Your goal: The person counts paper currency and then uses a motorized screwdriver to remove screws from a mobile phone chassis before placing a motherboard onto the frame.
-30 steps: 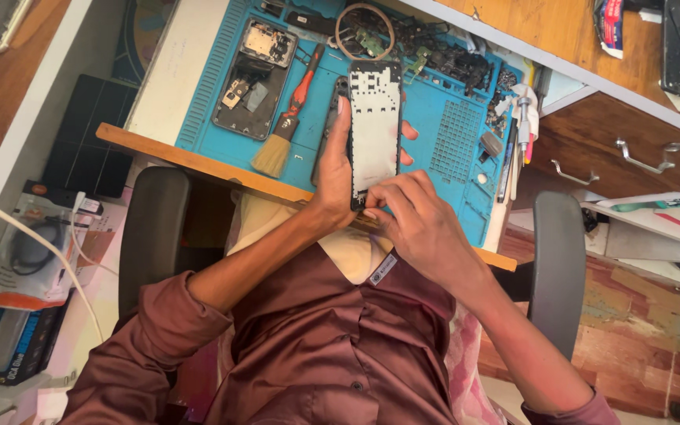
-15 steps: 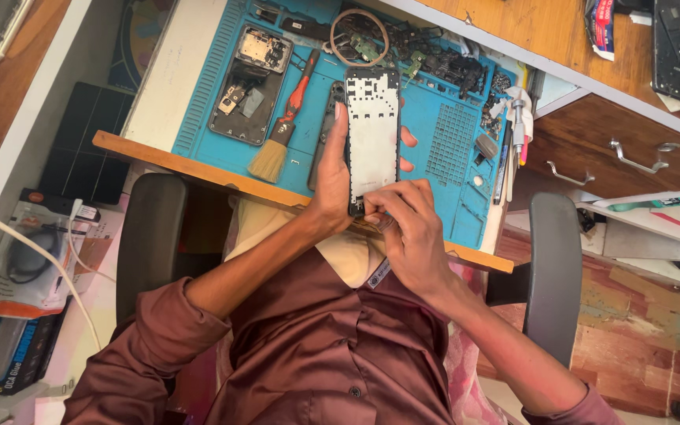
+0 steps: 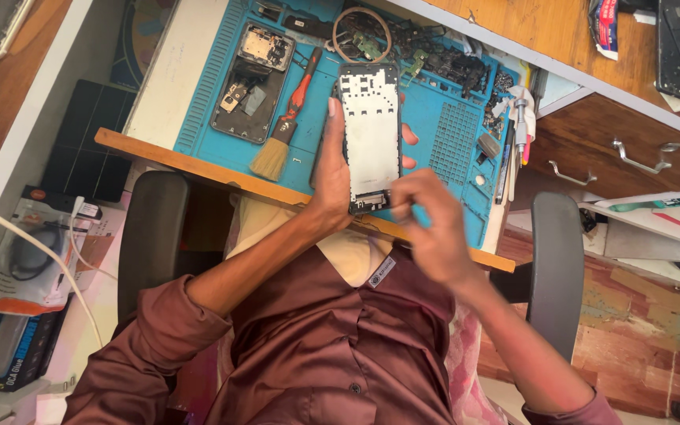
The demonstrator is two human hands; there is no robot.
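- Blue mat (image 3: 450, 134) on your counter (image 3: 175, 71) carries two opened phones, one brush and one wire ring.
- One phone frame (image 3: 370, 134) is in your grip; the second, a dark gutted phone (image 3: 249, 83), lies flat at the mat's left, well apart.
- The one brush (image 3: 286, 122), with its red handle and pale bristles, lies between the two phones.
- The one wire ring (image 3: 362, 33) sits above the held frame, beside a heap of small dark parts (image 3: 442, 67).
- The held frame shows a white inner plate with a black rim, standing lengthwise over the mat's middle.
- Your left hand (image 3: 332, 169) wraps the frame from its left side, thumb straight along the edge, fingertips showing at the right edge.
- Your right hand (image 3: 430, 224) is blurred, fingers bunched near the frame's lower end; you cannot tell whether it pinches anything.
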